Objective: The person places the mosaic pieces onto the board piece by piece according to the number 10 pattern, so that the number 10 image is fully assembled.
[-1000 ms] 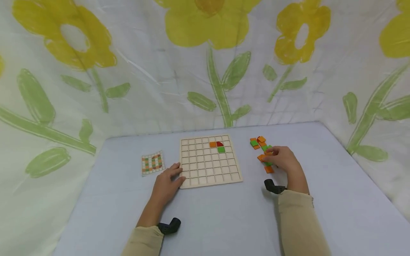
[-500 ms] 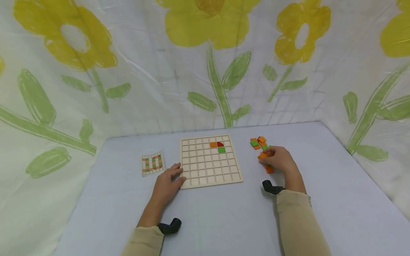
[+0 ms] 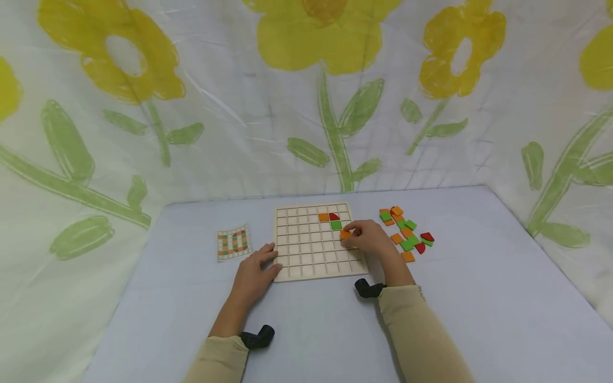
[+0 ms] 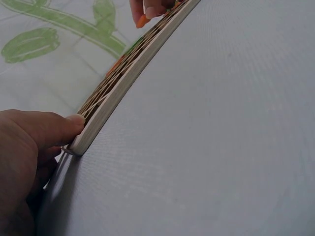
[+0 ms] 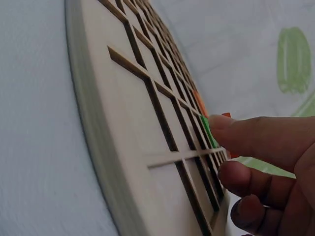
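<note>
Table (image 3: 306,330) bears a gridded wooden board (image 3: 306,248); the left hand (image 3: 254,272) rests with relaxed fingers at the board's left edge, while the right hand (image 3: 372,238) pinches an orange tile (image 3: 345,234) at its right side, near a green tile (image 3: 336,225).

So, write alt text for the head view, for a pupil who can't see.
A right hand pinches an orange tile at the right side of a wooden grid board; the left hand touches its left edge. Loose tiles lie to its right, a patterned card left.
</note>
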### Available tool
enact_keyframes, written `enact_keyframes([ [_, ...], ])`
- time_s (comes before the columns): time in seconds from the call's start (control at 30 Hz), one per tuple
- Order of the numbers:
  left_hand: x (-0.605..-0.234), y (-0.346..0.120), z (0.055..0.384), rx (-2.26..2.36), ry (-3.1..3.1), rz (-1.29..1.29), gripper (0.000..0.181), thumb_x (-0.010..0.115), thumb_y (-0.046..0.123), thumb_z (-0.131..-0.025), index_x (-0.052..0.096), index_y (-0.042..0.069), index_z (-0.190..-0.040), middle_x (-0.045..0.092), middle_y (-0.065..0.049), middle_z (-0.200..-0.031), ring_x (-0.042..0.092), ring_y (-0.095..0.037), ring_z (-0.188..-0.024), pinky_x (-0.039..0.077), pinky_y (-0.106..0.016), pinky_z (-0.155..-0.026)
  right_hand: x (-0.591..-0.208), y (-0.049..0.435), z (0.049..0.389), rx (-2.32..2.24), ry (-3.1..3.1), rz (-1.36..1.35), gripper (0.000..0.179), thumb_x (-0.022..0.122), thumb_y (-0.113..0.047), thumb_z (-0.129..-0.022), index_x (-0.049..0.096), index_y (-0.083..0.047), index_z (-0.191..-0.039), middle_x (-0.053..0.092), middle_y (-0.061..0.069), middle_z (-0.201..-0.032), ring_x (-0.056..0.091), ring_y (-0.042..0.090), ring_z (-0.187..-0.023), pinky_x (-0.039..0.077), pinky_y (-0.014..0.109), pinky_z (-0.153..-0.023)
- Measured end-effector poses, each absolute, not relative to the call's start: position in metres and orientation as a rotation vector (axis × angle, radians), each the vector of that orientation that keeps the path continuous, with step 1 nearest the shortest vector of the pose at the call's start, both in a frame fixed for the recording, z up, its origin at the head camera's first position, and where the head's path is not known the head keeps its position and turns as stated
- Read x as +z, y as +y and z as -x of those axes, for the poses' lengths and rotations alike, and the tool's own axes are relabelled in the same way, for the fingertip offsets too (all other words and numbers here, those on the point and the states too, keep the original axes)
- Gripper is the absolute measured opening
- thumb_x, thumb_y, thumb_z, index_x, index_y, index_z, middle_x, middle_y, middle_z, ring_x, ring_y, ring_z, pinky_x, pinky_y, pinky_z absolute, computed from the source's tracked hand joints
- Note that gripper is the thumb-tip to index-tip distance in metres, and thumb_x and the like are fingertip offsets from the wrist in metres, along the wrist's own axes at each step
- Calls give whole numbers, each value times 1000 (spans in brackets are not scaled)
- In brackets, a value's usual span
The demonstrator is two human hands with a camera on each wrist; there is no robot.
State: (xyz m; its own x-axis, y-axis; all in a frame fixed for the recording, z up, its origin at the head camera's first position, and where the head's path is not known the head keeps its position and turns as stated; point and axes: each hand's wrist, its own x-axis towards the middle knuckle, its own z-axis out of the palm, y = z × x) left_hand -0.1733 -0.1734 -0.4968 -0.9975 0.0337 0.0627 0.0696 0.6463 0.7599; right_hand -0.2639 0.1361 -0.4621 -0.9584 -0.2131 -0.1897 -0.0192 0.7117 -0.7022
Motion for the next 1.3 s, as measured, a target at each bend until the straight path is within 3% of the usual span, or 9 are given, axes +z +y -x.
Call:
enact_keyframes([
  [0.57, -501, -173, 174, -1262, -2811, 81, 41, 74, 23, -88, 67, 9, -126, 52, -2, -147, 44, -27, -140, 31, -49, -118, -471, 117, 264, -1075, 2711, 167, 35, 75, -30, -87, 70, -21, -120, 63, 4, -88, 52, 21, -74, 43, 30, -62],
  [0.83, -501, -172, 174, -1248, -2810, 96, 41, 74, 23, -89, 67, 8, -126, 53, -3, -146, 45, -28, -139, 32, -49, -117, -473, 117, 263, -1102, 2716, 96, 28, 71, -29, -91, 73, -20, -118, 68, 4, -104, 56, 20, -89, 47, 31, -73],
  [1.17, -500, -173, 174, -1245, -2812, 96, 41, 74, 23, -89, 67, 8, -126, 52, -3, -147, 45, -27, -139, 32, -49, -117, -476, 116, 262, -1123, 2731, 86, 28, 70, -33, -92, 73, -22, -117, 67, 3, -102, 57, 20, -87, 47, 32, -73],
  [1.3, -499, -173, 173, -1246, -2815, 91, 41, 74, 24, -89, 67, 9, -126, 52, -3, -147, 44, -28, -140, 32, -49, -117, -476, 121, 262, -1169, 2755, 94, 29, 68, -33, -93, 71, -21, -119, 66, 5, -98, 55, 21, -82, 47, 31, -67],
])
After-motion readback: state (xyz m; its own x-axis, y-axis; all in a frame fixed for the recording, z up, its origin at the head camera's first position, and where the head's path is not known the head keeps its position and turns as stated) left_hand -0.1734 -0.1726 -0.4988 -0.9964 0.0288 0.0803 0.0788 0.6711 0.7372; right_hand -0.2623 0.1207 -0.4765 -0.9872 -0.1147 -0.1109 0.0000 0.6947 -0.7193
